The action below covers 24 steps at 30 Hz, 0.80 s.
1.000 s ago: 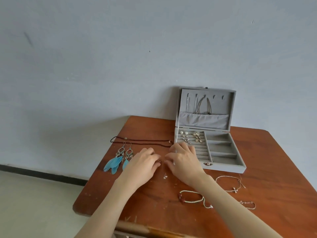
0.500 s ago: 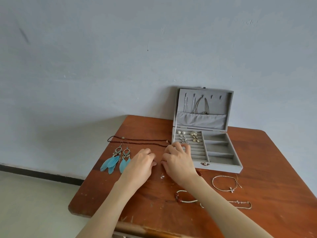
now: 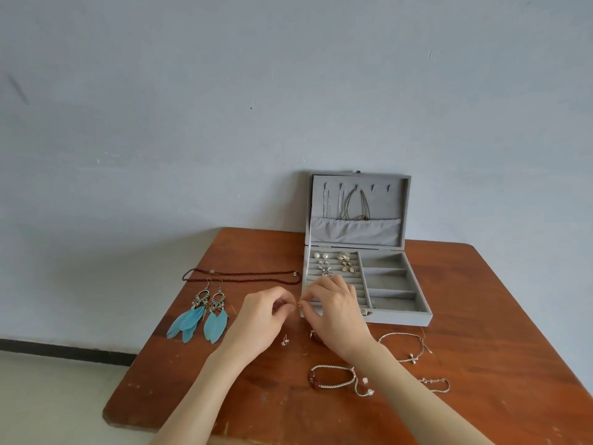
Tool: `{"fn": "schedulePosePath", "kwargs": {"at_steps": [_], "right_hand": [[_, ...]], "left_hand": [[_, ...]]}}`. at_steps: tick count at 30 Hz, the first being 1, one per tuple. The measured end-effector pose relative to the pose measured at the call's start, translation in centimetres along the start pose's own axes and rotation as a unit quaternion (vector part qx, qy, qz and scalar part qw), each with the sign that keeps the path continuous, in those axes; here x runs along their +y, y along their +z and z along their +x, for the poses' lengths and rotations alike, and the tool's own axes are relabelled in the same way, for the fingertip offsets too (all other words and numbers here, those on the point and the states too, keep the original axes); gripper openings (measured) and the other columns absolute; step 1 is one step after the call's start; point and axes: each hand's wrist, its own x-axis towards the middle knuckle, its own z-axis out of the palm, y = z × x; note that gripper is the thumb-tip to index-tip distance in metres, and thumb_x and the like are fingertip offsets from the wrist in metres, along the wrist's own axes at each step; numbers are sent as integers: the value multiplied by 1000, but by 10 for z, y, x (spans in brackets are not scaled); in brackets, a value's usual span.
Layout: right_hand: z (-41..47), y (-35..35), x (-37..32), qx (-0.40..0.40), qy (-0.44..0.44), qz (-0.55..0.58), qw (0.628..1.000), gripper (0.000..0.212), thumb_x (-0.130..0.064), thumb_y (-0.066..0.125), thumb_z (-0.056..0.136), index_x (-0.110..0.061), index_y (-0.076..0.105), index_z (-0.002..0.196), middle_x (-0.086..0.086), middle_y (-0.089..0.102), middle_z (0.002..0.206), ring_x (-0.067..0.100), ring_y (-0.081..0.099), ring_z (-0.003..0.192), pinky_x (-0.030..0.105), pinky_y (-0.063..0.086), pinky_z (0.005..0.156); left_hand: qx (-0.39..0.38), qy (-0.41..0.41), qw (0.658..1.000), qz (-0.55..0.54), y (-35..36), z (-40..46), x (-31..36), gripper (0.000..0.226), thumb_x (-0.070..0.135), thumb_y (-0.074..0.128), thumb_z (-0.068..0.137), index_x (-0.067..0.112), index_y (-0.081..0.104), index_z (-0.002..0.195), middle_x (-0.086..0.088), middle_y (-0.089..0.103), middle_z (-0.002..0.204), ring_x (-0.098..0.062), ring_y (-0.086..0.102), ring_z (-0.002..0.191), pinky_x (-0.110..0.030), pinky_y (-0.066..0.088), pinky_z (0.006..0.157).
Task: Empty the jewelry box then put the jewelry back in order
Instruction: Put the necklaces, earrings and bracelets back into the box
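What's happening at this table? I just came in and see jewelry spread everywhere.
A person is sorting jewelry at an open grey jewelry box. The left hand and right hand meet at its front left corner, pinching something tiny between their fingertips; what it is cannot be told. Several earrings sit in the box's padded rows. Feather earrings, a dark necklace, bracelets and a small stud lie on the table.

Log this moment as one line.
both hands pinch tiny earring | front of open jewelry box | feather earrings, bracelets on table
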Motion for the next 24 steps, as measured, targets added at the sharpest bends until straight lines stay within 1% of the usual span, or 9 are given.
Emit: {"fn": "schedulePosePath", "kwargs": {"at_steps": [3,5,8,13,16,17,20,24], "right_hand": [[-2,-6,4,7,43,68,997,11,-20,59,86,-12,67,85,-5,62,91,13,45,95,25,36,84],[-4,-11,7,7,65,101,993,10,-18,59,86,-12,67,84,-9,57,86,10,44,91,14,34,79],[-7,-16,10,9,80,132,988,8,-16,60,86,-13,67,83,-12,54,84,9,45,89,6,34,75],[-9,-27,12,5,117,206,971,7,-16,64,85,-18,69,82,-14,57,84,9,49,89,9,36,76],[-9,-33,13,-8,126,227,966,7,-18,66,83,-23,70,81,-15,59,85,10,51,90,17,40,82],[-10,-35,13,-8,128,228,965,7,-18,67,82,-24,70,81,-15,59,85,10,51,89,18,40,83],[-11,-38,15,3,119,222,968,6,-17,68,81,-23,70,81,-17,58,82,7,49,87,10,37,78],[-13,-39,18,16,100,209,973,6,-17,68,81,-23,71,82,-18,57,83,5,49,88,8,38,78]], "left_hand": [[2,-13,999,-46,4,0,9,10,16,64,85,26,67,84,22,62,73,7,59,72,-2,43,68],[4,-18,997,-79,6,0,15,10,15,65,84,24,70,84,17,66,74,6,61,69,-6,46,67],[9,-24,994,-110,8,1,23,11,15,66,82,25,70,83,8,70,75,1,63,67,-10,49,67],[10,-49,987,-155,10,4,31,9,13,67,81,20,72,85,6,72,79,-3,66,69,-10,49,66],[2,-59,982,-177,10,5,33,12,11,66,82,20,72,86,5,72,79,-2,66,67,-7,48,63],[-1,-59,982,-181,10,5,35,13,10,66,82,21,71,86,6,72,79,-1,66,67,-6,47,62],[-6,-59,979,-195,10,4,38,18,8,65,83,24,71,83,8,72,78,0,67,70,-5,46,61],[-6,-65,975,-213,12,4,42,18,8,66,82,26,70,81,7,72,76,-4,68,71,-7,48,61]]}}
